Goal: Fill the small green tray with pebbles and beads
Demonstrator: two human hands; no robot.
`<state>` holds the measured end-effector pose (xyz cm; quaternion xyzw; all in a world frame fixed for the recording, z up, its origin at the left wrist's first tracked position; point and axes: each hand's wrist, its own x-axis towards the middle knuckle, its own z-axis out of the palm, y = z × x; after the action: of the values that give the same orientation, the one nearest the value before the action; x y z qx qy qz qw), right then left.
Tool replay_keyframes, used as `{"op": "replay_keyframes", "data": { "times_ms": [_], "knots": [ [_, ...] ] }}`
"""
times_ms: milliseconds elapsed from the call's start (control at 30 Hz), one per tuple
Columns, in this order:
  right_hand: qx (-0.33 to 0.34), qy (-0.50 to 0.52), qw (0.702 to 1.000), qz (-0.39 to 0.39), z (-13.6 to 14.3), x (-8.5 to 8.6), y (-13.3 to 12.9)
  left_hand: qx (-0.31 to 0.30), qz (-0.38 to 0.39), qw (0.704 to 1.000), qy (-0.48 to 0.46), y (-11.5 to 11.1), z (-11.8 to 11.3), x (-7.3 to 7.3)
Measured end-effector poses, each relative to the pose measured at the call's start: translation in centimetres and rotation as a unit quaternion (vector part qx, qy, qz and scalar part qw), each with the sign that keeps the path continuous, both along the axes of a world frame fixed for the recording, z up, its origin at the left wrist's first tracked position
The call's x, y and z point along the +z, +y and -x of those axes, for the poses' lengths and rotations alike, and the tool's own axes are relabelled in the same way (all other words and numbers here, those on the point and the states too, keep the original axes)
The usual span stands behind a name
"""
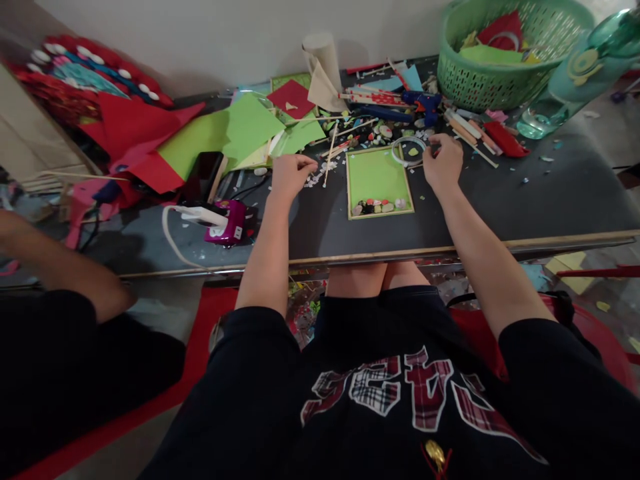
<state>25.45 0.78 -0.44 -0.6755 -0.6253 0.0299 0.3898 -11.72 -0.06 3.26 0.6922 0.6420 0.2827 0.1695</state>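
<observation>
My left hand hovers above the dark table left of the green panel, its fingertips pinched together over small white paper scraps. Anything between those fingertips is too small to make out. My right hand has its fingers curled beside the right edge of a tape roll; a small dark reddish spot shows among the fingers, its kind unclear. The tape roll overlaps the top right corner of a light green framed panel. Along the panel's lower edge sits a row of painted pebbles.
Behind lie loose pebbles, thin sticks, coloured paper and a blue glue gun. A green basket and bottle stand right. Left are a phone, purple power adapter and another person's arm.
</observation>
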Motion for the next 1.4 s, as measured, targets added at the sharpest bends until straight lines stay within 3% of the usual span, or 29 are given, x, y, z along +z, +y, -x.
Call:
{"op": "replay_keyframes", "data": {
  "times_ms": [100,300,433,567,667,767,900,1000,1067,1167,1333,1400],
  "knots": [
    [0.0,0.003,1.0,0.002,0.1,0.3,-0.3,0.045,-0.016,0.999,0.002,0.2,-0.4,0.1],
    [-0.005,-0.002,1.0,0.001,0.3,0.4,-0.4,0.019,0.012,0.999,-0.027,0.7,-0.6,0.4],
    [-0.008,-0.003,1.0,0.007,0.6,0.8,-0.7,0.048,-0.021,0.998,0.019,0.1,-1.8,1.1],
    [-0.01,0.001,1.0,0.01,0.8,1.2,-1.1,0.022,0.055,0.991,0.116,-0.5,-4.2,2.3],
    [-0.01,0.003,1.0,0.011,0.8,1.2,-1.1,0.016,0.048,0.984,0.17,-0.2,-4.8,2.6],
    [-0.009,0.005,1.0,0.02,0.9,1.2,-1.1,0.03,0.002,0.988,0.148,1.1,-3.0,1.9],
    [0.001,0.016,1.0,0.026,0.8,1.0,-1.0,0.032,-0.047,0.994,0.096,3.2,1.3,0.8],
    [0.006,0.018,1.0,0.008,0.6,0.7,-0.8,0.044,-0.059,0.993,0.087,4.2,3.7,0.8],
    [0.003,0.018,1.0,0.005,0.5,0.7,-0.8,0.036,-0.048,0.995,0.074,4.2,4.1,1.1],
    [0.011,0.019,1.0,-0.008,0.9,1.2,-1.3,-0.016,-0.048,0.998,0.03,3.2,2.7,1.5],
    [0.158,0.016,0.986,-0.051,3.0,2.5,-2.7,-0.122,-0.074,0.99,-0.001,0.6,-2.0,1.6],
    [0.182,0.029,0.982,-0.041,3.7,2.8,-3.0,-0.155,-0.086,0.984,0.005,-0.1,-3.8,1.6]
  ]
}}
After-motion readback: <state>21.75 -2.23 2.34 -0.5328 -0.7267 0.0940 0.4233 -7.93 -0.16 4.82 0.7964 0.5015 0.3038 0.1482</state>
